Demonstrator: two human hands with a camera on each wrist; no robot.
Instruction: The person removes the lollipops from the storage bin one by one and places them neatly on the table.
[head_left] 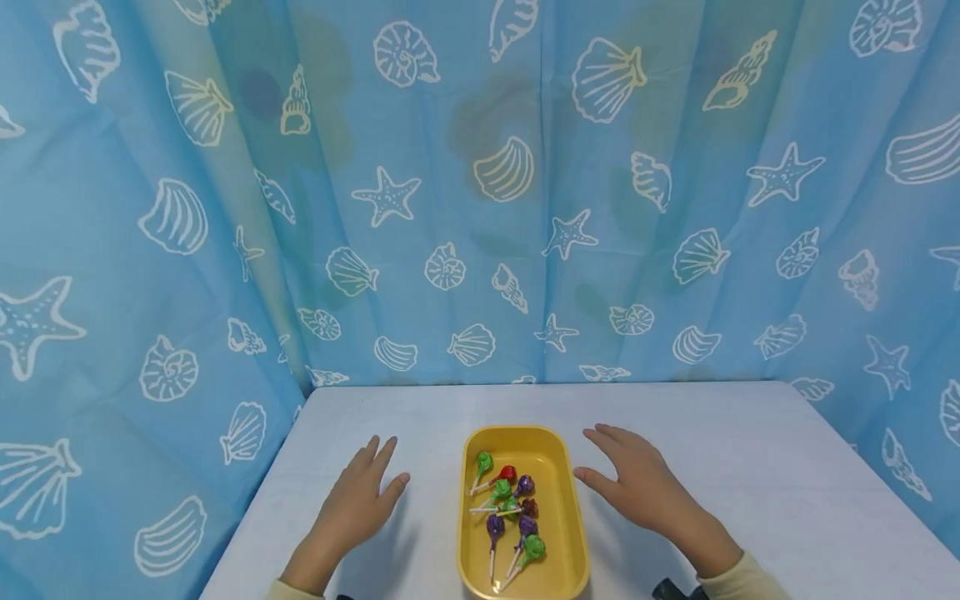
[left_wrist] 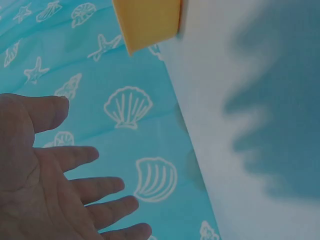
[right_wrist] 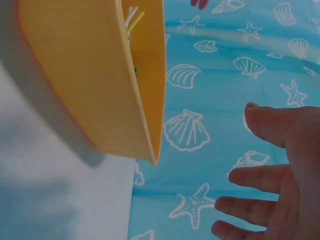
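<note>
A yellow rectangular tray (head_left: 555, 467) with raised walls stands between my two hands. Several lollipops lie in it, among them a red one (head_left: 508, 474), a purple one (head_left: 495, 527) and a green one (head_left: 534, 547), sticks pointing various ways. To the left of the tray my left hand (head_left: 356, 500) hovers above the table, fingers extended and holding nothing. On the right side, near the wall, my right hand (head_left: 648, 483) is also spread and holds nothing. In the right wrist view the tray's outer wall (right_wrist: 80, 75) hides most of the lollipops.
A white-covered table (head_left: 420, 408) carries the tray. Behind it and along both sides hangs a blue curtain (head_left: 450, 217) printed with white shells and starfish. Dark wrist straps (head_left: 671, 590) show at the lower edge, and the hands cast shadows on the tabletop.
</note>
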